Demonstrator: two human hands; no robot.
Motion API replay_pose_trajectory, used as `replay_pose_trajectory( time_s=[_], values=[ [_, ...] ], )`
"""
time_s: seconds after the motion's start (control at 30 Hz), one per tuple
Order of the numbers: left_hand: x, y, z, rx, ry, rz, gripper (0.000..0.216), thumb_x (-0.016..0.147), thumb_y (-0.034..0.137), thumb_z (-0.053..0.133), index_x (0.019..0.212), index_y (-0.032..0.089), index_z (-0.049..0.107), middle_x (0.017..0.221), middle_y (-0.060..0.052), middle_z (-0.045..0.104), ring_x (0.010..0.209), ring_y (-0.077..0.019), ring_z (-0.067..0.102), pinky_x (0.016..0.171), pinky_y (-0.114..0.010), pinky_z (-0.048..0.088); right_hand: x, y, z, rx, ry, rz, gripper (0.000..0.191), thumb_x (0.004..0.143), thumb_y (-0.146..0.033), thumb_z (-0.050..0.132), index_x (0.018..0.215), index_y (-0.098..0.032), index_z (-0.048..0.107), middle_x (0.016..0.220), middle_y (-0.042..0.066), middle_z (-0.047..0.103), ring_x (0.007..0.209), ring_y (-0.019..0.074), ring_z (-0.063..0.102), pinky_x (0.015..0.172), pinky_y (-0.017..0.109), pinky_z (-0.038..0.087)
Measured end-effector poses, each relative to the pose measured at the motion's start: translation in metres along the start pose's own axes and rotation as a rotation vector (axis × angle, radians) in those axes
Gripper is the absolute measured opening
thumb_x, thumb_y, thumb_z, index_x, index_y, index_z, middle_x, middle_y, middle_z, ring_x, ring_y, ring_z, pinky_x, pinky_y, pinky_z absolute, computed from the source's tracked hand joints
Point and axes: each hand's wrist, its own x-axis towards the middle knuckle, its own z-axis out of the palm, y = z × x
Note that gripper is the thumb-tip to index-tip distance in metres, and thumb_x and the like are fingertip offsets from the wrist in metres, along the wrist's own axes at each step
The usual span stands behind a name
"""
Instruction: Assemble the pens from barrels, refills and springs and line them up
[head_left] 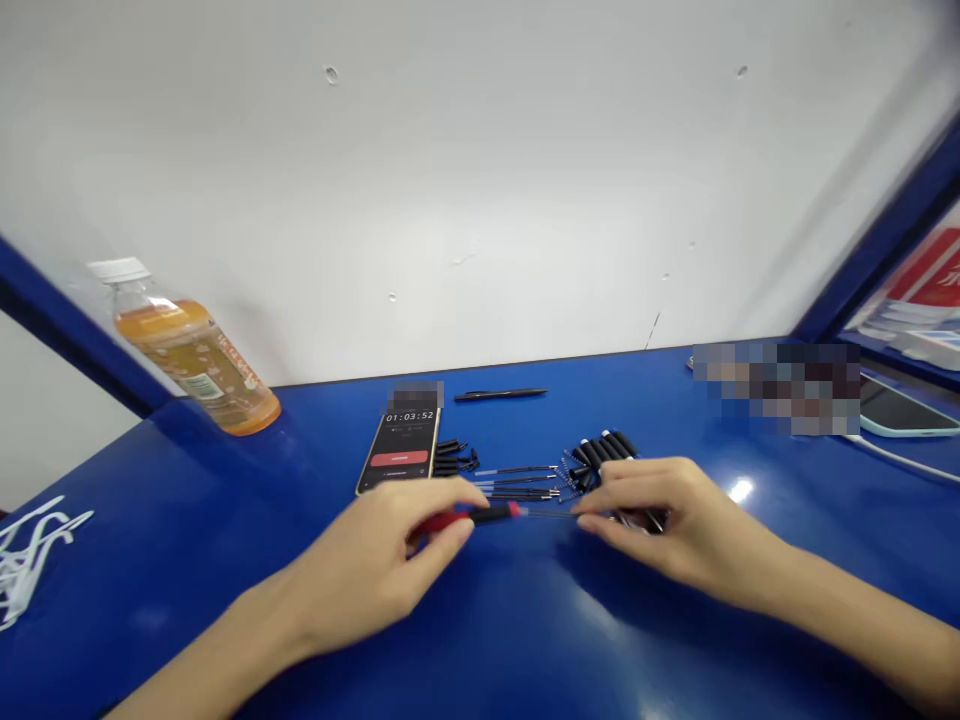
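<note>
My left hand point(375, 550) is closed around a red and black pen barrel point(493, 514), held level just above the table. From the barrel's red end a thin pen refill point(551, 513) reaches across to my right hand point(679, 520). The thumb and forefinger of that hand pinch the refill's far end. Behind the barrel lie several loose pen refills point(525, 493) with metal tips. Beside my right hand are small springs point(568, 468) and a pile of black barrel pieces point(592, 452). Small black parts point(448, 464) sit behind my left hand, and shiny pieces are partly hidden under my right fingers.
A phone point(401, 440) showing a timer lies behind my left hand. Farther back is a black pen point(501, 394). An orange drink bottle point(199, 350) stands at left, white plastic pieces point(30, 560) nearer. On the right are another phone point(904, 408) and a white cable point(907, 457).
</note>
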Motion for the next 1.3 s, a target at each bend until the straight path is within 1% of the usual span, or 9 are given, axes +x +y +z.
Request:
replay_pose_trajectory(
  time_s=[0.1,0.2,0.37,0.47,0.67,0.83,0.9,1.07,1.3],
  values=[
    [0.004,-0.004,-0.005,0.036,0.111,-0.111,0.021,0.082,0.039,0.046,0.095,0.024,0.055,0.067,0.006,0.055,0.057,-0.0097,0.05,0.052,-0.017,0.038,0.002,0.007,-0.002,-0.09,0.054,0.02,0.018,0.08,-0.017,0.051,0.084,-0.02,0.068,0.066,0.001,0.059,0.056,0.0116,0.052,0.05,0.022,0.037],
    [0.008,0.002,0.009,0.06,0.156,-0.125,0.024,0.08,0.042,0.049,0.086,0.021,0.057,0.055,0.006,0.047,0.05,-0.0095,0.044,0.048,-0.018,0.034,0.001,0.009,0.006,-0.133,0.045,-0.037,0.019,0.08,-0.017,0.051,0.086,-0.021,0.068,0.068,0.001,0.061,0.058,0.0117,0.053,0.053,0.022,0.038],
    [0.01,0.008,0.04,0.081,0.12,0.024,0.011,0.082,0.025,0.05,0.078,0.02,0.059,0.069,0.004,0.06,0.061,-0.0106,0.053,0.057,-0.019,0.037,-0.003,0.005,0.02,-0.186,0.047,-0.147,0.021,0.084,-0.021,0.048,0.09,-0.024,0.068,0.063,0.001,0.059,0.055,0.0113,0.053,0.05,0.021,0.037],
    [0.012,0.002,0.041,0.202,0.157,0.037,0.015,0.082,0.02,0.049,0.07,0.018,0.057,0.066,0.003,0.06,0.06,-0.0113,0.055,0.055,-0.02,0.036,-0.001,0.01,0.019,-0.266,0.055,-0.125,0.021,0.083,-0.021,0.049,0.089,-0.025,0.068,0.064,0.001,0.06,0.057,0.012,0.054,0.052,0.021,0.038],
    [0.016,-0.009,0.038,0.424,0.155,0.045,0.012,0.082,0.019,0.049,0.074,0.02,0.058,0.07,0.003,0.062,0.062,-0.0133,0.059,0.053,-0.021,0.037,0.004,0.024,0.018,-0.352,0.055,-0.042,0.021,0.082,-0.022,0.051,0.098,-0.026,0.065,0.076,0.001,0.064,0.07,0.0158,0.06,0.061,0.025,0.046],
    [0.021,-0.012,0.045,0.513,0.19,0.035,0.011,0.082,0.021,0.048,0.09,0.021,0.057,0.081,0.001,0.066,0.07,-0.0167,0.064,0.058,-0.023,0.044,0.002,0.019,0.007,-0.317,0.101,0.02,0.044,0.087,-0.032,0.039,0.128,-0.017,0.039,0.114,0.013,0.055,0.105,0.0258,0.052,0.081,0.038,0.046],
    [0.021,-0.012,0.046,0.523,0.224,0.039,0.015,0.082,0.022,0.049,0.097,0.022,0.054,0.086,0.0,0.067,0.071,-0.018,0.065,0.06,-0.024,0.047,0.001,0.016,0.0,-0.253,0.077,0.026,0.042,0.09,-0.028,0.029,0.13,-0.016,0.031,0.113,0.014,0.054,0.104,0.0248,0.052,0.082,0.039,0.045],
    [0.012,-0.01,0.047,0.48,0.327,0.147,0.019,0.08,0.022,0.052,0.099,0.023,0.051,0.091,0.001,0.067,0.073,-0.0182,0.066,0.062,-0.026,0.049,0.003,0.016,-0.011,-0.124,-0.037,0.12,0.019,0.091,-0.028,0.029,0.102,-0.02,0.043,0.08,0.004,0.057,0.065,0.0158,0.055,0.059,0.029,0.047],
    [0.004,-0.012,0.049,0.421,0.362,0.162,0.019,0.079,0.022,0.053,0.098,0.024,0.05,0.084,0.003,0.068,0.064,-0.0165,0.065,0.057,-0.025,0.05,0.007,0.024,-0.021,-0.179,-0.182,-0.144,0.013,0.085,-0.03,0.047,0.086,-0.023,0.058,0.103,0.007,0.046,0.101,0.0207,0.042,0.081,0.034,0.041]
  ],
)
